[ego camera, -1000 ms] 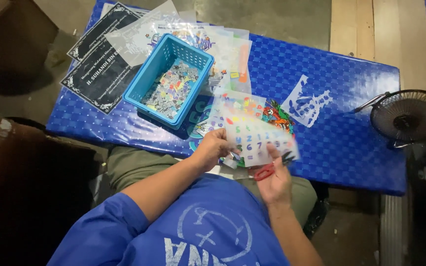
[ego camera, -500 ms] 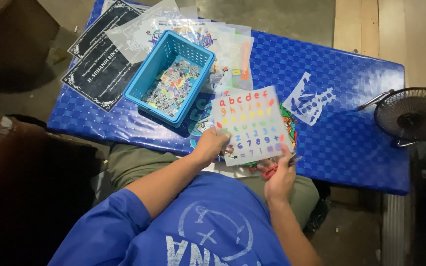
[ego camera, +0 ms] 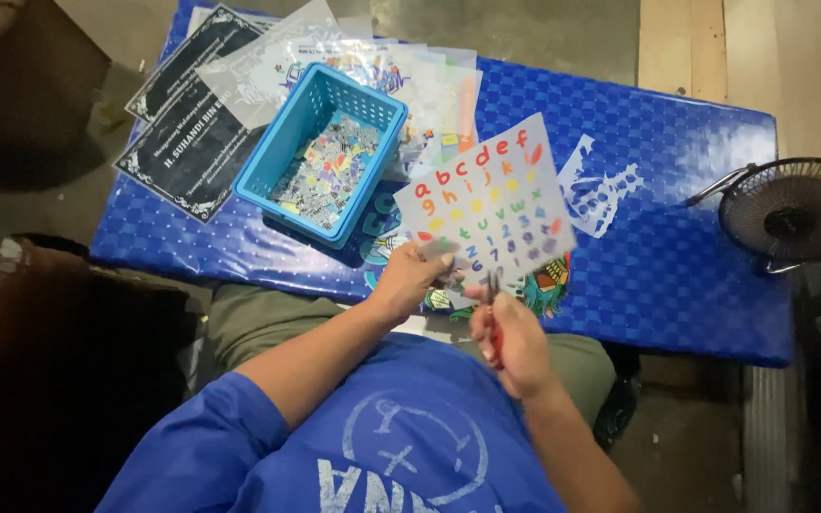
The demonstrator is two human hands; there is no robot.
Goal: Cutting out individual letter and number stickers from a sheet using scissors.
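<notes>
White sticker sheet (ego camera: pixel 486 204) printed with rows of coloured letters and numerals, held up tilted over the near edge of the blue checkered table cover (ego camera: pixel 677 237), just right of the blue plastic mesh basket (ego camera: pixel 320 152); left hand (ego camera: pixel 413 280) pinches the sheet's lower left corner, thumb on top, fingers closed on it; right hand (ego camera: pixel 510 342) closed round red-handled scissors (ego camera: pixel 492 304), blades pointing up at the sheet's bottom edge, whether blades are parted cannot tell; basket holds a heap of small colourful cut pieces (ego camera: pixel 327 176); beyond the basket a fan of clear plastic sleeves and printed sheets (ego camera: pixel 429 81), left of the basket two black bordered cards (ego camera: pixel 192 123); a black wire-guard fan (ego camera: pixel 795 209) sits well right of the sheet off the table end; to cut well, judged: keep the sheet taut with the pinch close to the cut line, feed sheet into the blades rather than chasing with scissors, follow gaps between characters, work over the table so pieces drop near the basket
</notes>
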